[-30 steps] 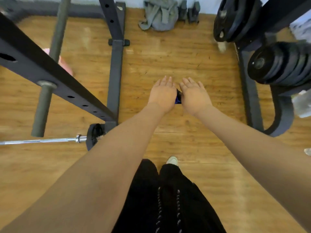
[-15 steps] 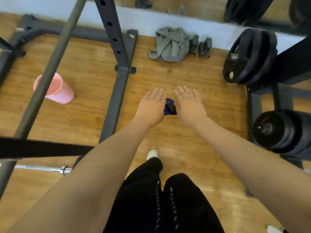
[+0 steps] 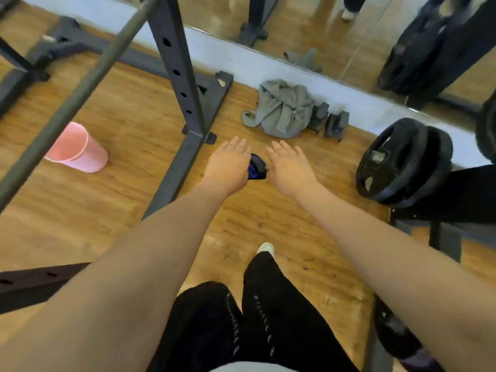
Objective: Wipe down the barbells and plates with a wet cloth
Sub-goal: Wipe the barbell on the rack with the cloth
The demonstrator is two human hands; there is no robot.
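Both arms reach forward, backs of the hands up, over a wood floor (image 3: 268,210). Left hand (image 3: 228,165) and right hand (image 3: 288,169) sit side by side with a dark blue cloth (image 3: 256,167) bunched between them. Fingers on both look mostly straight and pointing away. The cloth touches the inner edge of the left hand and seems to run under it. Whether thumbs or palms are actually gripping the cloth can't be told, the undersides are hidden.

Weight plates (image 3: 402,159) hang stacked on a peg to the right of the right hand, black, well apart from the cloth. More plates sit low at the right edge, blurred. A grey bar (image 3: 72,98) runs diagonally across the upper left, above a black rack upright (image 3: 182,84) with holes in it. The rack's base foot lies on the floor just left of the left hand.

A pink bucket (image 3: 77,149) lies tipped on its side on the floor at left, beyond the bar. A grey garment (image 3: 281,111) is crumpled by the wall base, two small dark items just right of it. A mirror (image 3: 335,36) runs along the top. Black trousers and one light shoe tip (image 3: 265,248) show below the arms.
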